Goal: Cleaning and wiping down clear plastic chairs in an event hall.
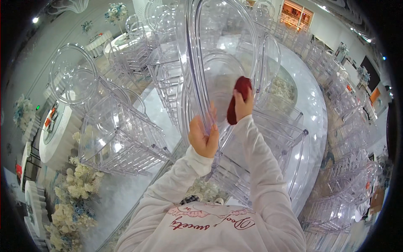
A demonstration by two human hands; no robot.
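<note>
- Left hand [204,137] has its grip curled around the lower rim of the clear chair back [197,63], right in front of the person
- Right hand [243,105]: snug grip on a dark red cloth [231,112], can't tell if it's touching plastic
- imo brace firmly, press the cloth flat, use light overlapping strokes

Left of the 2 hands [203,137] [244,106], a gap; stacked clear chairs [119,140] block beyond.

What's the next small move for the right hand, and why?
Probably a gentle stroke of the dark red cloth along the clear chair back: the right hand holds the cloth over it, and the left hand, at its lower left edge, seems to steady it.
</note>
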